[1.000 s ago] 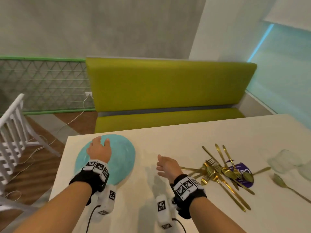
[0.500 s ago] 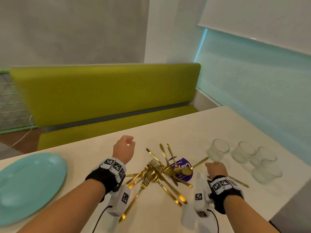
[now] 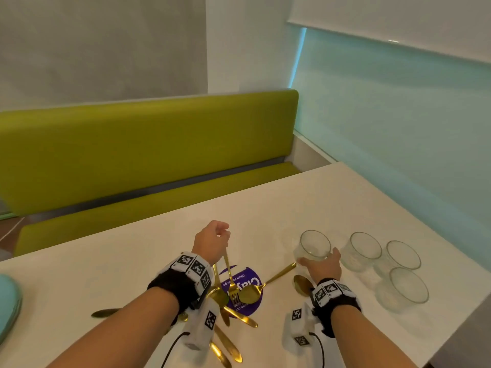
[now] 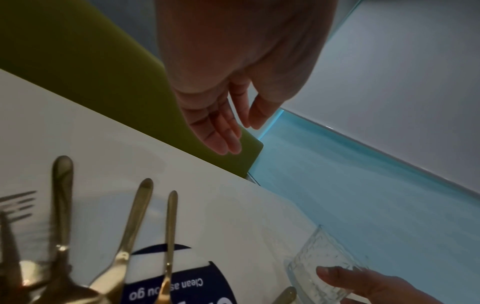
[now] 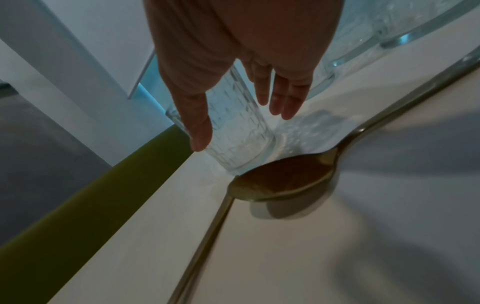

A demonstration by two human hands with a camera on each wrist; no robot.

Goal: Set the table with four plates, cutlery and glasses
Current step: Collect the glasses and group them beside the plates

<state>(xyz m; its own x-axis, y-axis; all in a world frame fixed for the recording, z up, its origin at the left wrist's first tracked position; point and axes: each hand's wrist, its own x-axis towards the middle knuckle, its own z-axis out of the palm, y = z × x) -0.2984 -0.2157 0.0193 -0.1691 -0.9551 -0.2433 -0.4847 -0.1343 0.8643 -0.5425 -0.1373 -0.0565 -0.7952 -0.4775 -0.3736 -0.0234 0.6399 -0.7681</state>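
Observation:
Several gold forks and spoons (image 3: 233, 296) lie heaped on the white table (image 3: 132, 274), partly over a purple round sticker (image 3: 245, 281). My left hand (image 3: 221, 231) hovers over the handles (image 4: 145, 193) with relaxed fingers and holds nothing. Four clear glasses stand at the right. My right hand (image 3: 318, 257) wraps the base of the nearest glass (image 3: 314, 243): the thumb (image 5: 198, 133) lies on one side, the fingers (image 5: 280, 102) on the other. A gold spoon (image 5: 283, 176) lies under that wrist. A teal plate (image 3: 8, 304) shows at the left edge.
The other glasses (image 3: 362, 251), (image 3: 402, 257), (image 3: 406, 288) stand close together near the table's right edge. A green bench (image 3: 132, 155) runs along the far side. A blind-covered window (image 3: 398, 128) is at the right.
My view has swung right, away from the plate. The left hand left the plate and came over the cutlery. The right hand reached to the nearest glass and closed around it.

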